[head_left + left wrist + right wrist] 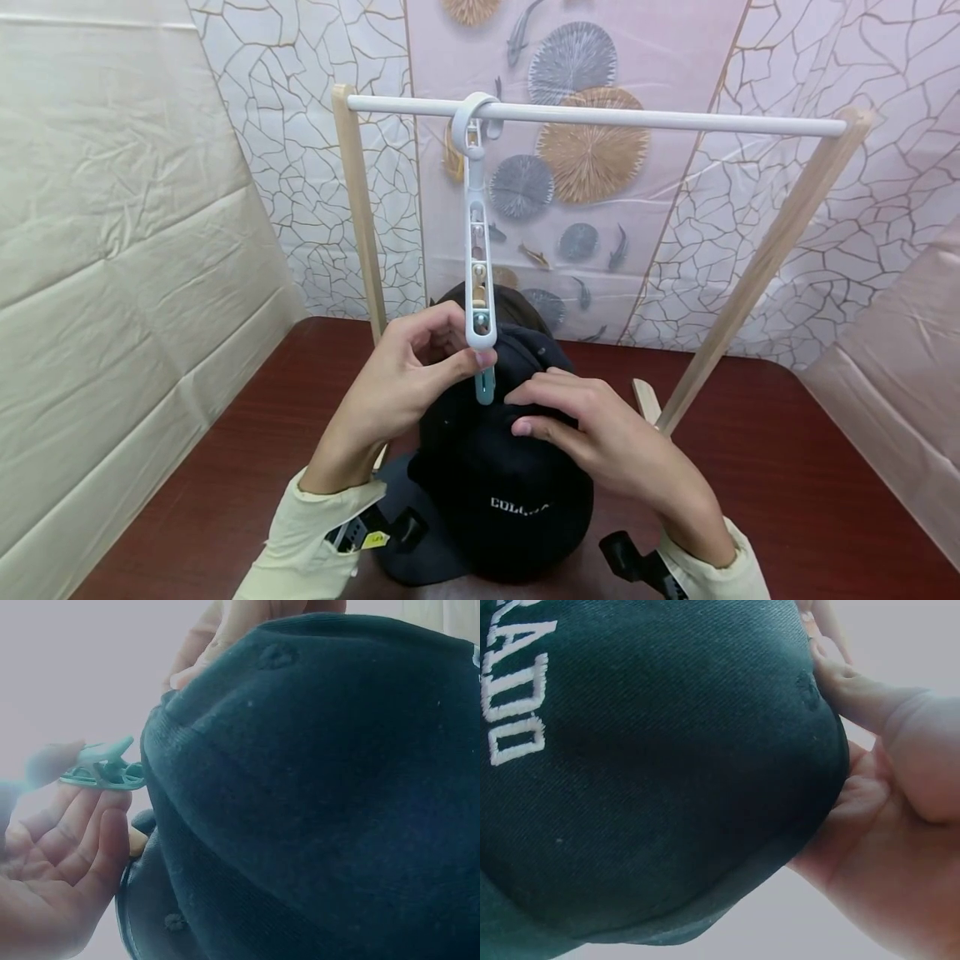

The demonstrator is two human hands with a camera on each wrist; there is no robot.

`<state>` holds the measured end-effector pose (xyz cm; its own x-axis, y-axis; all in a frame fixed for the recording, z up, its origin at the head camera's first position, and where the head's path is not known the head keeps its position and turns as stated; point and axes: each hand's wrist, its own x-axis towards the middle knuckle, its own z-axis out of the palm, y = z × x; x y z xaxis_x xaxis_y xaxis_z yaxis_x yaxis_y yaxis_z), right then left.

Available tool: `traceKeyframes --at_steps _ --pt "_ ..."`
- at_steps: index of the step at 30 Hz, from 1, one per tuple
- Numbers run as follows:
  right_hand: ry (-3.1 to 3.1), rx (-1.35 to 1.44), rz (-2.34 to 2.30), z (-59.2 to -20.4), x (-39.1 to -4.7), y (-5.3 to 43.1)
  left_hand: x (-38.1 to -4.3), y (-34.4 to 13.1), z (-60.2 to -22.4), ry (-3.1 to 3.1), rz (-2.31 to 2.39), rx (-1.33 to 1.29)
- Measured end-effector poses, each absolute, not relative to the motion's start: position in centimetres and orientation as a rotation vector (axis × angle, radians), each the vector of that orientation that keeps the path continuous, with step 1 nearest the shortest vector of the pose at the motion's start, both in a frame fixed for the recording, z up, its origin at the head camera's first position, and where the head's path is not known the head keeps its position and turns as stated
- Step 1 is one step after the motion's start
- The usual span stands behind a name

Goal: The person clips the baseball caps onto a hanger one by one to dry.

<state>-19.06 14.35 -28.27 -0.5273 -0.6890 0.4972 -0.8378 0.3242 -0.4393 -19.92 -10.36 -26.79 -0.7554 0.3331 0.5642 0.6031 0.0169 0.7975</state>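
Note:
A white hat hanger (477, 250) hangs by its hook from the rod, with a teal clip (486, 387) at its lower end. My left hand (401, 371) pinches this clip between thumb and fingers. In the left wrist view the clip (105, 765) points at the edge of a black cap (315, 772); whether they touch I cannot tell. My right hand (592, 417) grips the top of that black cap (517, 483), thumb on the near side. White stitched letters (517, 690) run across its front. Behind it are a navy cap (517, 354) and a brown cap (510, 307).
A white rod (637, 118) spans two wooden posts, the left post (360, 217) and the right post (765, 267). A grey-blue brim (420, 533) shows below the black cap. The stand is on a dark red table (810, 492), with a patterned cloth (315, 150) behind.

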Motion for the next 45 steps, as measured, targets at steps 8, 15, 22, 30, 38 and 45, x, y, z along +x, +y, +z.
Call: traceKeyframes --at_steps 8,15,22,30,38,45 --pt "-2.311 1.379 1.0 -28.6 -19.2 13.6 -20.1 -10.4 -26.8 -2.062 -1.862 -0.986" --pt "-2.28 1.28 1.07 -28.7 -19.0 12.8 -20.1 -10.4 -26.8 -2.04 -1.916 -0.992" --pt "-2.296 1.133 1.136 -28.9 -18.8 12.1 -20.2 -10.6 -26.8 -2.036 -1.942 -0.998" --pt "-2.249 1.108 1.232 -29.1 -19.1 12.3 -20.4 -10.7 -27.0 -2.032 -1.945 -1.035" --pt "-2.227 1.162 1.372 -29.3 -19.5 12.8 -20.5 -10.6 -27.0 -2.043 -1.945 -1.035" --pt "-2.254 1.189 1.349 -29.2 -19.6 12.8 -20.5 -10.5 -27.1 -2.056 -1.917 -1.041"
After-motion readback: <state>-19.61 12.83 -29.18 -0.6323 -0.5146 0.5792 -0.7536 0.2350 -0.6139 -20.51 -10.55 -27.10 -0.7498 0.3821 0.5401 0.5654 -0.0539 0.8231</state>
